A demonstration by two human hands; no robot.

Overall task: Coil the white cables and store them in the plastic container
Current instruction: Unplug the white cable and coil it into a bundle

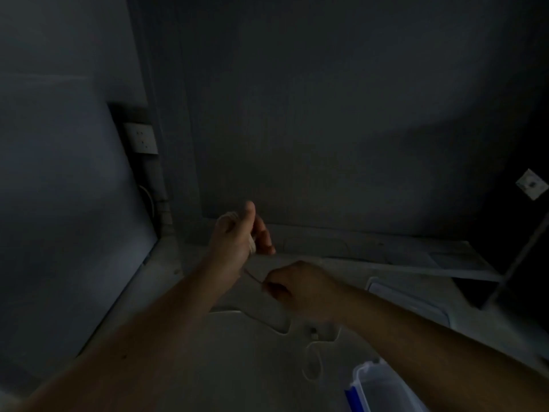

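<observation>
White cable [252, 243] is wound in loops around the left hand [234, 239], loops showing across the palm side and over the top by the fingers. Left hand is raised, thumb up, fingers partly curled, holding the coil wrapped on it. A thin strand of the cable runs down-right from that hand to the right hand [300, 288], which pinches it between closed fingertips, just below and right of the coil. Below the right hand more cable lies loose on the light surface [237, 367], curving in a loop with a small plug end near it. Plastic container [383, 388] with a blue clip sits lower right of both hands, open top, apart from the cable. A flat lid-like piece [416, 292] lies right of the right hand. Wall socket [144, 138] far upper left. Scene is very dark.
</observation>
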